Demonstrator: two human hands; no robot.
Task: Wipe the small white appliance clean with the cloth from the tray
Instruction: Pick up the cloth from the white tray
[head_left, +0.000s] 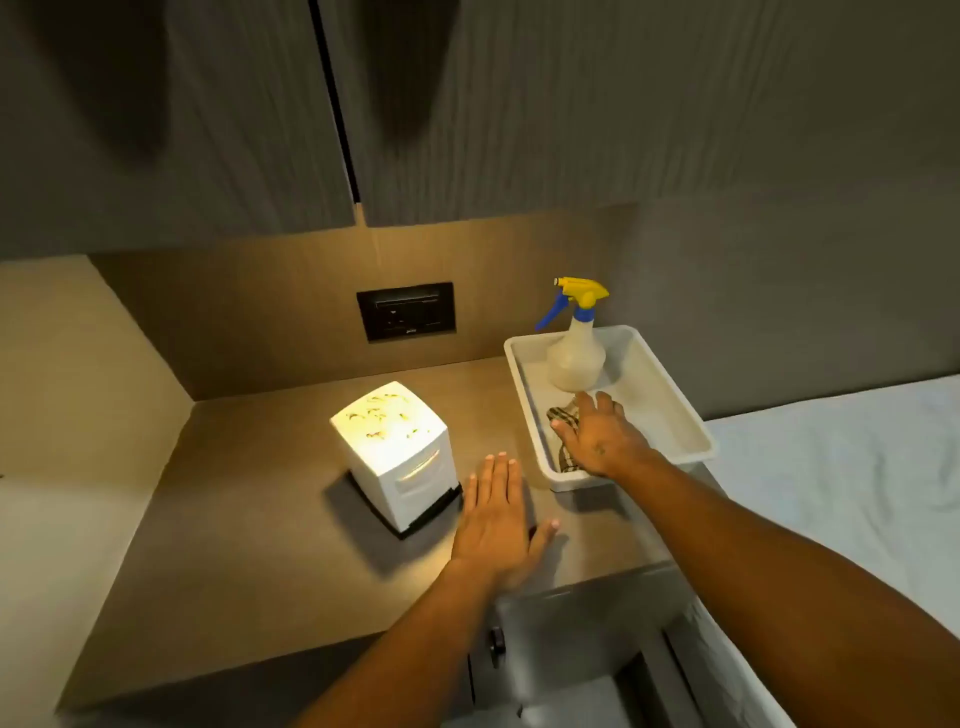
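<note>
Left hand (496, 525) flat, fingers straight and together, palm down on brown countertop (249, 545), grasping nothing, just right of small white appliance (397, 454). Right hand (597, 441) reaching into white tray (685, 410) at right, fingers spread over checked cloth (563, 418); grip not yet closed, as far as can be told. Cloth mostly hidden under that hand. Yellowish smears on appliance top. Spray bottle (576, 353) upright at tray's far end. Dark wall socket (406, 310) on back panel, grey cabinets (208, 114) above. Pale sheet (841, 467) at right.
</note>
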